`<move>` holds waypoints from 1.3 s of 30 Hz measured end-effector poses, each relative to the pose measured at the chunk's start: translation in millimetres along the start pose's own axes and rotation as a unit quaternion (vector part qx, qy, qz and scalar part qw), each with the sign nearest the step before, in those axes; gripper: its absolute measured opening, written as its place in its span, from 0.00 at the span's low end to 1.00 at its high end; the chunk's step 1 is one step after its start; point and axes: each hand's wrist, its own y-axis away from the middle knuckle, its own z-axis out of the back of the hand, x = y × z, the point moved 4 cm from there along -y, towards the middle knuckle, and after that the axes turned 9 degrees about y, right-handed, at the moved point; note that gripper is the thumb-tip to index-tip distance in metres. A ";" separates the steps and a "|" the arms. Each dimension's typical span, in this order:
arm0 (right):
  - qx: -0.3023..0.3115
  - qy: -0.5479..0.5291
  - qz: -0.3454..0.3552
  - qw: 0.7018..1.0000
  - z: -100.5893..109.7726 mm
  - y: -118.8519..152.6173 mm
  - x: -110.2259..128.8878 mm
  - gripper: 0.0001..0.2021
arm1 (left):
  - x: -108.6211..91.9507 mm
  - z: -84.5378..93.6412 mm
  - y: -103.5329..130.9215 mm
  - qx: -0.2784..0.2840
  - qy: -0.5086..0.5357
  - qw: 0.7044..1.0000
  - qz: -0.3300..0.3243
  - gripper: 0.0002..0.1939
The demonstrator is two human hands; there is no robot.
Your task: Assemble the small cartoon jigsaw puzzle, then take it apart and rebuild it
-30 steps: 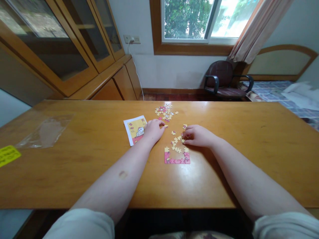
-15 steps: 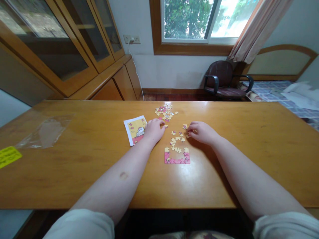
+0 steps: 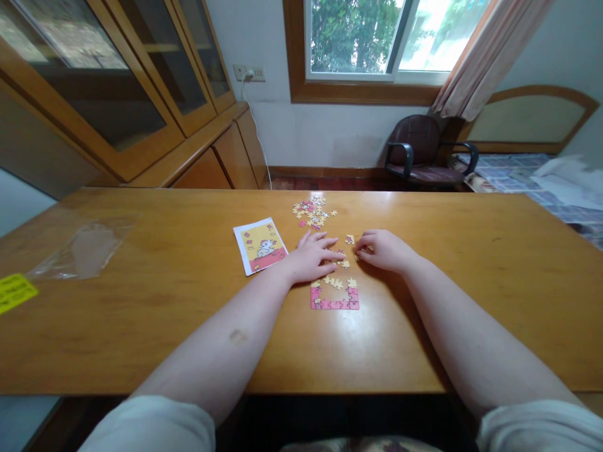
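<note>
My left hand (image 3: 313,256) lies with fingers spread over some loose yellow jigsaw puzzle pieces (image 3: 345,264), hiding part of them. Curled at the right of these pieces, my right hand (image 3: 384,250) has its fingertips together on a small puzzle piece (image 3: 357,257), mostly hidden. A piece with a pink and dark print (image 3: 349,240) lies just left of its fingers. Nearer to me is the joined puzzle border (image 3: 335,306), pink along the bottom and up both sides, with yellow upper ends. Loose yellow pieces (image 3: 333,283) lie inside its open top.
A heap of mixed puzzle pieces (image 3: 313,212) lies near the far table edge. The printed picture card (image 3: 260,246) is left of my left hand. Farther left are a clear plastic bag (image 3: 89,250) and a yellow label (image 3: 16,292) on the wooden table (image 3: 155,251).
My left hand has moved right and nearer, from a yellow piece below the heap, and its fingers have spread over the loose pieces. My right hand has barely moved.
</note>
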 end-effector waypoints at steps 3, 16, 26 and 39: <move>-0.006 0.005 0.030 1.000 1.4 -0.2 12.0 0.07 | 1.7 0.5 -0.7 -0.004 -0.006 1.000 0.006 0.14; 0.060 -0.049 -0.001 0.997 -12.7 -2.9 18.3 0.05 | 8.5 -0.3 -0.9 -0.023 -0.013 1.000 0.017 0.15; 0.117 -0.064 0.003 0.991 -19.5 -3.5 15.0 0.06 | 13.1 -2.9 -2.1 -0.022 -0.020 1.000 -0.001 0.16; 0.081 -0.084 -0.056 0.992 -14.4 -3.8 10.0 0.04 | 13.1 -3.9 -2.3 -0.029 -0.025 0.999 -0.015 0.15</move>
